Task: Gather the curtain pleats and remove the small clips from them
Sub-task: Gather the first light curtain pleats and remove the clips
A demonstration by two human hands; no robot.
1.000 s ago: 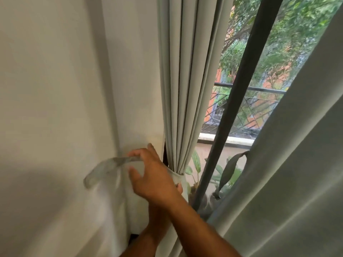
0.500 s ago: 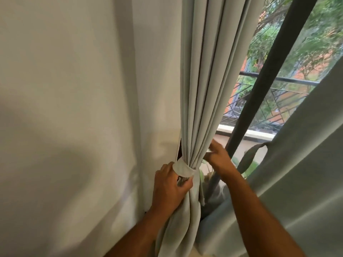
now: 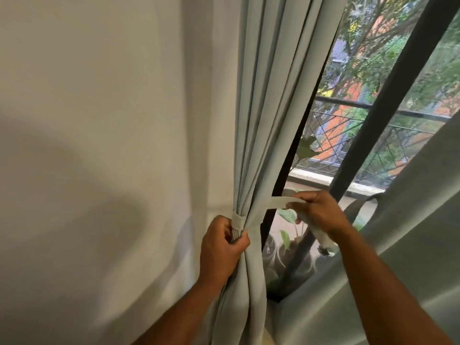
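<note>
The left hand (image 3: pixel 221 250) clamps the gathered curtain (image 3: pixel 268 115) beside the wall (image 3: pixel 99 145); the right hand (image 3: pixel 318 210) pinches the tieback strap (image 3: pixel 278 202) before the window frame (image 3: pixel 388 100).

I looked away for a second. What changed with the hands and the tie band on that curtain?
The right hand took hold of the tie band and drew its free end out rightward, away from the gathered curtain. The left hand, which had come onto the bundle half a second back, keeps its grip there.

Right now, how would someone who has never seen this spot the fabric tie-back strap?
Start at the gathered curtain beside the white wall. The tie-back strap wraps its narrowest point and runs into the right hand: flat and horizontal, unlike the vertical pleats.
</note>
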